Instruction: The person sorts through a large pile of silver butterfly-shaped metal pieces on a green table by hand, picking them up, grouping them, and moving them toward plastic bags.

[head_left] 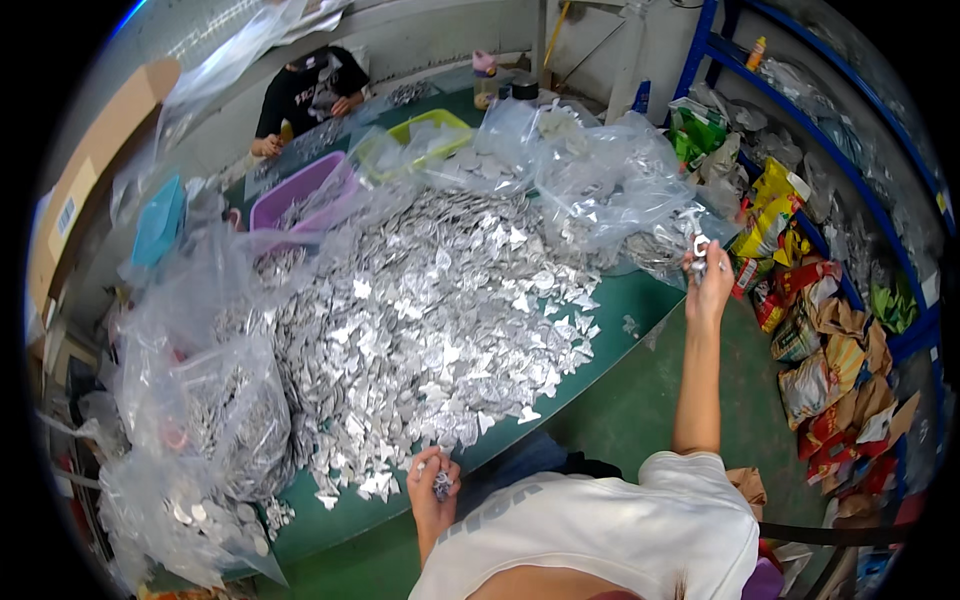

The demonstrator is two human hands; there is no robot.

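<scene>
A wide heap of small flat silver metal pieces [440, 300] covers much of the green table [640, 310]. By the table's near edge my left hand [430, 500] is curled round a few small silver metal pieces [441, 486]. My right arm reaches out to the right, past the table's corner. In that right hand [711, 285] a shiny silver metal piece [700, 243] sticks up from the fingers. Just beyond it lies a clear plastic bag [610, 190] with silver pieces in it. The exact shapes of the held pieces are too small to tell.
Clear bags [230, 420] of metal pieces crowd the left side. A purple basket [265, 212] and a green basket [455, 125] stand at the back. Across the table sits another person [310, 95]. Blue shelving [840, 140] and packed bags [805, 390] line the right.
</scene>
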